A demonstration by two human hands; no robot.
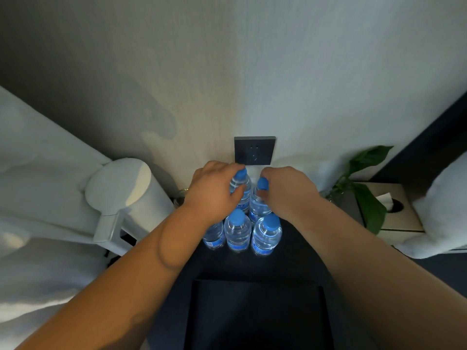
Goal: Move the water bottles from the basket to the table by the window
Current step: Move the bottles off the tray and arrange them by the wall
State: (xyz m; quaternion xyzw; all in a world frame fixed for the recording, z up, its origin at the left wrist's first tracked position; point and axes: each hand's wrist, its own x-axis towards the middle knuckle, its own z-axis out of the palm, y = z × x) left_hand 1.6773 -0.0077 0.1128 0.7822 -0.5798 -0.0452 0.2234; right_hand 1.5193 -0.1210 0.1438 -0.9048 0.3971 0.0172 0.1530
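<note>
Several clear water bottles with blue caps stand in two rows on a dark table (298, 258) against the wall. My left hand (212, 190) is wrapped around the back left bottle (240, 183) near its neck. My right hand (288, 190) grips the back right bottle (259, 198) just under its cap. Three bottles form the front row: one partly hidden under my left wrist (213, 236), a middle one (237, 232) and a right one (266, 234). A dark empty basket (257, 314) sits at the near edge below me.
A white electric kettle (121, 195) stands left of the bottles, with a glass (180, 197) behind my left wrist. A dark wall socket (254, 150) sits just behind the bottles. A green plant (364, 188) and a tissue box (394, 208) stand at the right. White curtain hangs at the left.
</note>
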